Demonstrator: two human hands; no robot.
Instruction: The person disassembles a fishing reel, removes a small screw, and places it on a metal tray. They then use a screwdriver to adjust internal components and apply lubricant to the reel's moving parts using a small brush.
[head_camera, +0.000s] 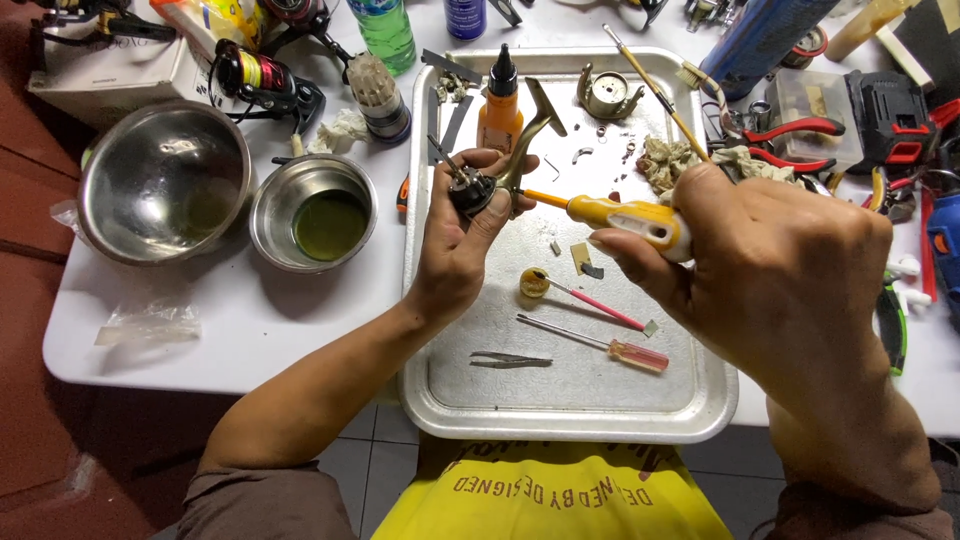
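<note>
My left hand (462, 240) holds a dark fishing reel body (488, 183) with a bronze-coloured foot above a metal tray (440, 390). My right hand (770, 270) grips a yellow-handled screwdriver (620, 215), and its tip meets the side of the reel body. On the tray lie a small red-handled screwdriver (610, 347), tweezers (510, 359), a pink-handled tool with a yellow cap (570, 290), an orange dropper bottle (499, 105) and a round metal reel part (608, 95).
Two steel bowls (165, 180) (312, 212) stand left of the tray, the smaller one holding greenish liquid. Another reel (262, 80), a green bottle (382, 30), red-handled pliers (790, 130), a clear parts box (815, 100) and other tools crowd the back and right of the white table (250, 320).
</note>
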